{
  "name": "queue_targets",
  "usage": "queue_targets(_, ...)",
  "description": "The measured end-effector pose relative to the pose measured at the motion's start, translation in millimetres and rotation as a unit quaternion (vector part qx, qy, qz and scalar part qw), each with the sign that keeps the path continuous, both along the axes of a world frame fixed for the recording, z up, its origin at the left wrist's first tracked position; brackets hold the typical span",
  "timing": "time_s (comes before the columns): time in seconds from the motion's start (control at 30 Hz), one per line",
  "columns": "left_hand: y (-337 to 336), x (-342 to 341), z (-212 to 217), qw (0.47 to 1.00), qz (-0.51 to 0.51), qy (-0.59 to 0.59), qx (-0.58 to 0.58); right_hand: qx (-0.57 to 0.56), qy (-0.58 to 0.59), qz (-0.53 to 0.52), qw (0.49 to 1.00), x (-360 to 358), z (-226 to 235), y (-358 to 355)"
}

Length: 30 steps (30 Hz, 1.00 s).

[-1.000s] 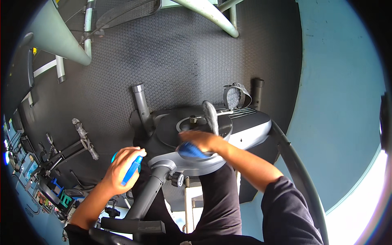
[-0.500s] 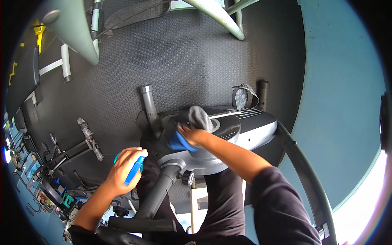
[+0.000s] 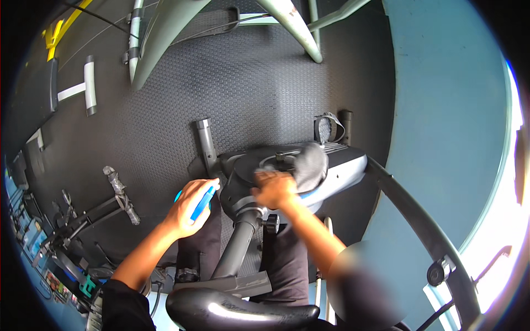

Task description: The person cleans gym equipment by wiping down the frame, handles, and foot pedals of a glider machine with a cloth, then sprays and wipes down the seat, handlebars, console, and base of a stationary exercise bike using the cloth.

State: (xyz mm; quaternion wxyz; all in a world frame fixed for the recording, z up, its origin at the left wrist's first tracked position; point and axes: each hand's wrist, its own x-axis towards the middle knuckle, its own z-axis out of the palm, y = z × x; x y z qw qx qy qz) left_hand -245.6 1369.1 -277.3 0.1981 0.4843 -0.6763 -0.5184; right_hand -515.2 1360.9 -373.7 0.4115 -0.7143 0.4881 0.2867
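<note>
My left hand [image 3: 190, 208] is closed around what looks like a spray bottle, with its blue trigger [image 3: 202, 204] showing past the fingers and most of the rest hidden by the palm. It hovers left of an exercise bike [image 3: 351, 165]. My right hand [image 3: 277, 190] lies over the bike's dark rounded housing, blurred by motion. A grey cloth [image 3: 311, 166] with a blue underside bulges out on its right and presses on the housing around the crank. The bike's seat post [image 3: 238, 248], with a round knob [image 3: 271, 223], rises toward me.
A black saddle [image 3: 240, 310] sits close below my arms. The bike's curved frame tube [image 3: 411, 220] runs along the right, near a blue wall [image 3: 441, 110]. A pedal with strap [image 3: 328, 129] stands beyond the housing. Pale green machine legs [image 3: 292, 33] rest on the textured black floor [image 3: 232, 83].
My right hand and the cloth have slid right across the housing. My left hand has moved right and up, nearer the bike, still holding the bottle. The view has shifted, showing the saddle.
</note>
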Motion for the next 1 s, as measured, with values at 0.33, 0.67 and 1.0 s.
queue_targets(0.33, -9, -19, -12, 0.999, -0.030, -0.013, -0.031, -0.068, -0.147, -0.127, 0.979, 10, -13, 32)
queue_targets(0.67, -41, -72, 10, 0.980, -0.190, -0.059, -0.006, -0.175, 0.100, -0.361, 0.911, -184, 8, 65)
queue_targets(1.0, -73, -128, 23, 0.946, -0.308, -0.096, -0.041, -0.366, 0.058, -0.424, 0.827, -192, -32, 97)
